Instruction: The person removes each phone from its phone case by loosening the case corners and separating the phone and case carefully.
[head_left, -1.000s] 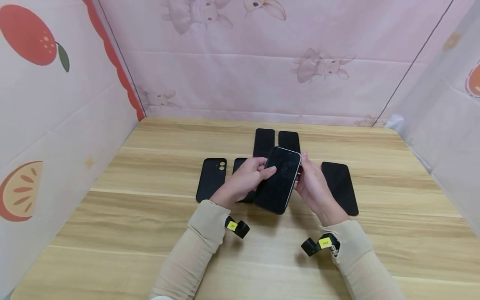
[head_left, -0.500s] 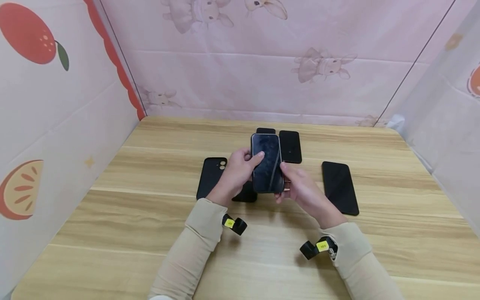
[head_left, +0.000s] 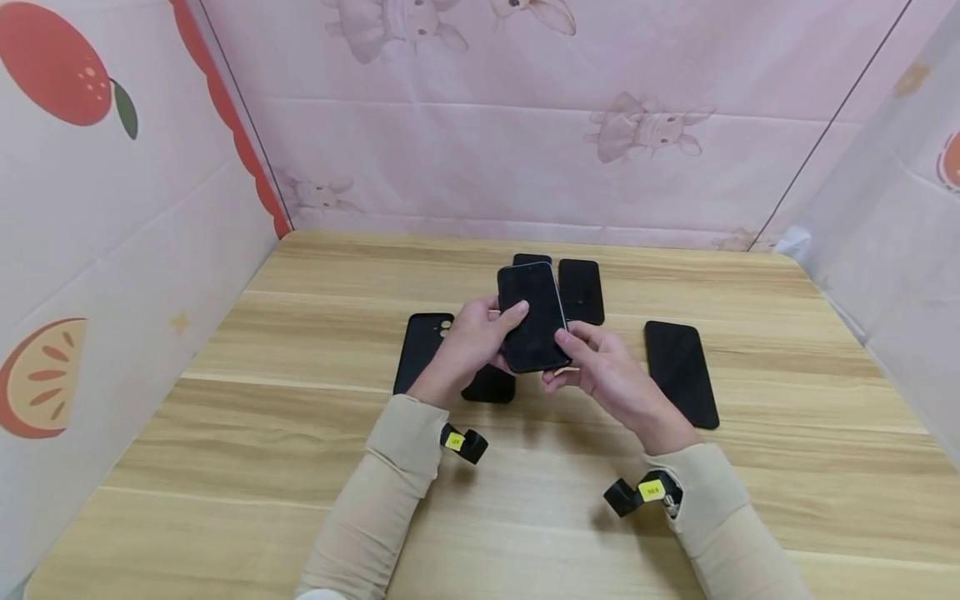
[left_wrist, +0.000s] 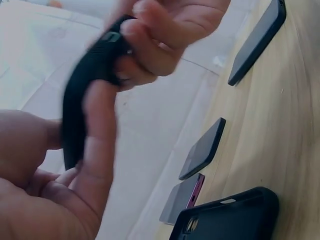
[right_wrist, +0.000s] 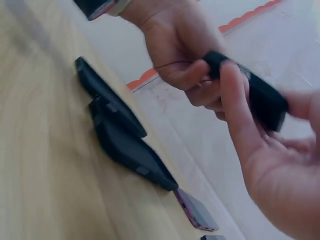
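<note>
In the head view a phone [head_left: 534, 333], dark screen up, is held above the table between both hands. Its top and right edges show a thin pale rim. My left hand [head_left: 468, 337] grips its left side, thumb on the screen and fingers beneath. At the lower right corner, my right hand [head_left: 611, 371] pinches it, thumb on the front edge. The wrist views show a black phone case [left_wrist: 75, 120] around the phone's back and sides. Below the left hand lie two empty black cases: one [head_left: 420, 354] with camera holes, the other [head_left: 491, 386] partly covered.
Behind the held phone, one phone [head_left: 532, 259] is mostly hidden and another [head_left: 581, 292] lies beside it. A larger dark phone [head_left: 682, 375] rests right of the right hand. Printed cloth walls [head_left: 480, 167] border the wooden table [head_left: 300, 333] at the back and sides.
Both hands have carried the phone left and away from me, and its tilt has swung the other way. My right hand has shifted from the upper right corner to the lower right one.
</note>
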